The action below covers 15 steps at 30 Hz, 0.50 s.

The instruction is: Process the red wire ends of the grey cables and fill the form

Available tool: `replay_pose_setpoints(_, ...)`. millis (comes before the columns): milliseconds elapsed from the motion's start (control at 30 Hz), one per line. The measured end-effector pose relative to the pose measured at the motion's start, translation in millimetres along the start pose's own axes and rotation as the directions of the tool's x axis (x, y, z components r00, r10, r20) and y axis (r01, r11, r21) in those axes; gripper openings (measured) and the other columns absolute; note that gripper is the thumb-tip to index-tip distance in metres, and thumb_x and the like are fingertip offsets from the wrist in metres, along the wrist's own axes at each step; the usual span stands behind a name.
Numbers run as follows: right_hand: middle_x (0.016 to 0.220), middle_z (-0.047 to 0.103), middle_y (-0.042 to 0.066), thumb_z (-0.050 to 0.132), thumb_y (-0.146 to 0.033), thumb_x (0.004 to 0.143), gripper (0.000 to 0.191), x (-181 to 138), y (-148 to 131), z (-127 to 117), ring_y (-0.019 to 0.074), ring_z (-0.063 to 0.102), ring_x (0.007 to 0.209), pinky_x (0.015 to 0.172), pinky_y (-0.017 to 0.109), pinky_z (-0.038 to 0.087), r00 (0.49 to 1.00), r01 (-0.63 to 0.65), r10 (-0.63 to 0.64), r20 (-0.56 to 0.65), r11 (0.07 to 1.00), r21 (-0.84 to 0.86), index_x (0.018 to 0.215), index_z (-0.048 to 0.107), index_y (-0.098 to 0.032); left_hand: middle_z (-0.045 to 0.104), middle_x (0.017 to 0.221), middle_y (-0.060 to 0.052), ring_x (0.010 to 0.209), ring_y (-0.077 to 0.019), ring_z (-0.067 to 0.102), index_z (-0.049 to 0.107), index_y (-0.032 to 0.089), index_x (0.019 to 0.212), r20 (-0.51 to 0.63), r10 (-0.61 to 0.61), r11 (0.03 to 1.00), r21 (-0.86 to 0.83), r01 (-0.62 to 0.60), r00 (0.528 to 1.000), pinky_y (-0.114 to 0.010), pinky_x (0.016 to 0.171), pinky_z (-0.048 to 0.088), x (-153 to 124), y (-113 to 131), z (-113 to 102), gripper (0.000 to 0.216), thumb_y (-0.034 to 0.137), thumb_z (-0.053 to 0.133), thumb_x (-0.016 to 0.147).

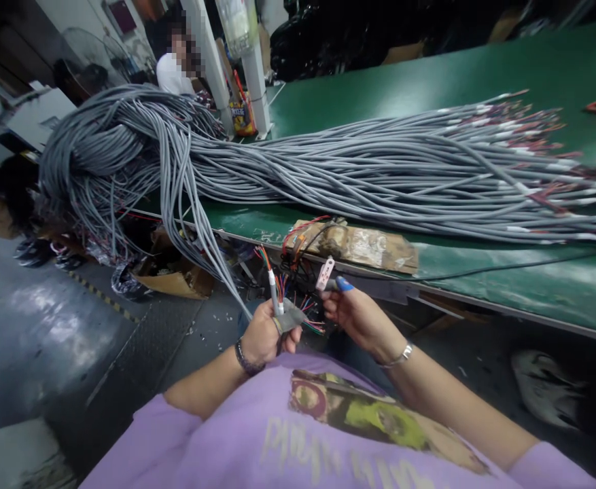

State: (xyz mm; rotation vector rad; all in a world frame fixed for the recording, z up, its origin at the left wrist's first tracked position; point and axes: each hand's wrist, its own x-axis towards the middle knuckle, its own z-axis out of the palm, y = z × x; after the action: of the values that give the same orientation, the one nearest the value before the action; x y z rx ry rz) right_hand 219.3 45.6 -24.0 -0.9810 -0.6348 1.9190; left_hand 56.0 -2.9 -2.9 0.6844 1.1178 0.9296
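My left hand [259, 336] is closed around the ends of several grey cables [226, 278] in front of my body. Their stripped ends fan out into thin coloured wires [263, 257], with white wrapping below the wires. A grey covering [291, 316] wraps the thumb side of this hand. Just to the right, my right hand [361, 318] pinches a small flat pale-pink tool [325, 273] with a hole at its upper end and red marks. Blue wrapping [344, 284] covers one of its digits. The two hands are apart.
A long bundle of grey cables [318, 170] lies across the green table [486, 275], coiled at the left. At the near edge are a taped cardboard-covered piece [374, 248] and a black cord. A cardboard box [175, 278] stands below. A person [175, 71] is behind the posts.
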Motion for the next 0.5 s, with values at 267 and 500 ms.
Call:
replay_pose_setpoints(267, 0.06, 0.051, -0.003, 0.079, -0.062, 0.053, 0.048, 10, -11, 11, 0.0083, 0.034, 0.049, 0.046, 0.024, 0.031, 0.99, 0.104, -0.098, 0.099, 0.993, -0.063, 0.069, 0.061, -0.02, 0.054, 0.041, 0.004, 0.025, -0.0066, 0.041, 0.054, 0.016, 0.063, 0.19, -0.093, 0.995, 0.042, 0.087, 0.977, -0.017, 0.026, 0.024, 15, 14, 10, 0.052, 0.055, 0.083, 0.045)
replay_pose_setpoints(500, 0.055, 0.049, -0.003, 0.066, -0.073, 0.063, 0.051, 14, -5, 16, 0.0111, 0.038, 0.05, 0.048, 0.026, 0.034, 0.955, 0.271, -0.285, -0.08, 0.951, -0.146, 0.063, 0.055, -0.023, 0.054, 0.042, 0.004, 0.026, -0.006, 0.041, 0.056, 0.016, 0.065, 0.2, -0.104, 0.994, 0.045, 0.097, 0.974, -0.017, 0.027, 0.024, 25, 14, 10, 0.051, 0.056, 0.082, 0.046)
